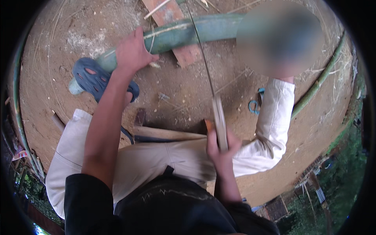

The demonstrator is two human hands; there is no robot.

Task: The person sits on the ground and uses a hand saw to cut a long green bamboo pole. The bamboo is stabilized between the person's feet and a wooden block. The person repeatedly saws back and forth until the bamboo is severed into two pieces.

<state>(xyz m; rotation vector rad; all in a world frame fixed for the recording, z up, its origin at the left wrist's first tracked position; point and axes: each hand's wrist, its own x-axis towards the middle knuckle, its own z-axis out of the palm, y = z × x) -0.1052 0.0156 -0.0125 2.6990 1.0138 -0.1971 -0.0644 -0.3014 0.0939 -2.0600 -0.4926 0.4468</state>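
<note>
A thick green bamboo pole (168, 37) lies across the ground in front of me, its left end under my foot in a dark blue clog (92, 76). My left hand (132, 53) grips the pole just right of that clog, thumb toward me. In my right hand (223, 147) is a saw (220, 117), its pale handle wrapped by my fingers. Its long thin blade, seen edge-on, crosses the pole to the right of my left hand. The teeth cannot be made out. A blurred patch hides the pole's right part and my other foot.
A reddish flat board (188, 55) lies beneath the pole. Close to my legs is a tool with a wooden handle (170, 133). A teal loop (253, 106) lies on the dirt ground near my right shin. Thinner green poles (321, 78) lie along both sides.
</note>
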